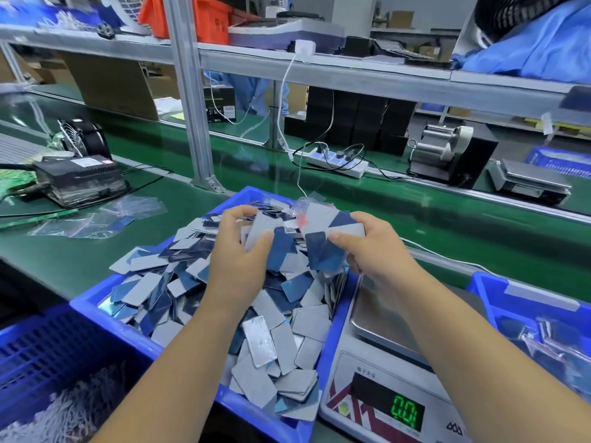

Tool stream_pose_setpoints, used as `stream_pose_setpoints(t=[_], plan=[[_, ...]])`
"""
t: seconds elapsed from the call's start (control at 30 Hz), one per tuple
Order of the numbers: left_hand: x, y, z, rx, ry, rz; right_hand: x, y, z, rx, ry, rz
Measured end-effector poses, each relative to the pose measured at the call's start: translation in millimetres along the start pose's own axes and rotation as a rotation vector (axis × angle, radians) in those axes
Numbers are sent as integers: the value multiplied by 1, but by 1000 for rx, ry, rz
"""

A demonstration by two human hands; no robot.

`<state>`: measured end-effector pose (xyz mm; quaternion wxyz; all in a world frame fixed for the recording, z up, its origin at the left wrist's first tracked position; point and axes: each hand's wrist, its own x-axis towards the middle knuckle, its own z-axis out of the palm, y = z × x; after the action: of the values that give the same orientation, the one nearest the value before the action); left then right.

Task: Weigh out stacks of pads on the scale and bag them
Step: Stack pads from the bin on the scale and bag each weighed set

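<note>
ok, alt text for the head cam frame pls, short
Both hands, left and right, hold grey and blue pads above a blue bin heaped with loose pads. To its right, a scale with a bare steel pan reads 0.0. Clear bags lie on the green bench.

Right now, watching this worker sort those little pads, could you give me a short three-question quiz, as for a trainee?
1. True or false: the scale pan holds a stack of pads.
2. What does the green display read?
3. Both the left hand and the right hand grip pads above: A) the blue bin B) the scale C) the power strip.

Key: 1 false; 2 about 0.0; 3 A.
</note>
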<state>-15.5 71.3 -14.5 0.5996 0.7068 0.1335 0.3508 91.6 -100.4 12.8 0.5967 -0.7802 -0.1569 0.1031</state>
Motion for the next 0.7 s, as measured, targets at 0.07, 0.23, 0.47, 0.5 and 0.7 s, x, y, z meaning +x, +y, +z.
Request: stream_pose_setpoints(t=[0.07,0.23,0.47,0.5,0.7], plan=[[-4,-1,5,267,-74,67,-4,-1,1,-25,-2,0],[-3,4,12,665,-145,133,-11,-14,-14,227,37,39],[-5,30,36,567,-215,251,-46,-15,-104,-67,10,44],[-7,32,44,535,-242,257,-53,-10,-112,-151,7,81],[-12,35,87,470,-355,272,-76,15,-116,-489,90,191]])
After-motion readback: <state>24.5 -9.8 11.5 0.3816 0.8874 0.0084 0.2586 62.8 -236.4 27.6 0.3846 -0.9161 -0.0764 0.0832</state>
